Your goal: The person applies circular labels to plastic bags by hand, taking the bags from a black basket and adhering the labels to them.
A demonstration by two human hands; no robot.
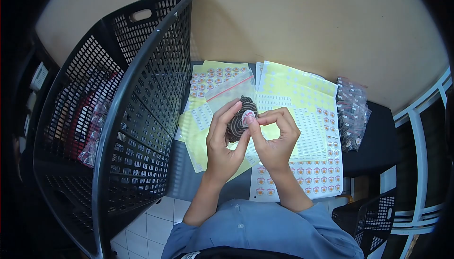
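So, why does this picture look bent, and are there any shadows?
In the head view: probably a wide lens, since the white bars curve and the corners go black; a soft shadow darkens the wall beside the black basket; print on the round sticker is too small to read.

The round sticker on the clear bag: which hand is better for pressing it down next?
Probably the right hand: its thumb is right at the round sticker, while the left hand holds the clear bag.

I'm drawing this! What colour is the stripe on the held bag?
The stripe is red; the head view shows it best.
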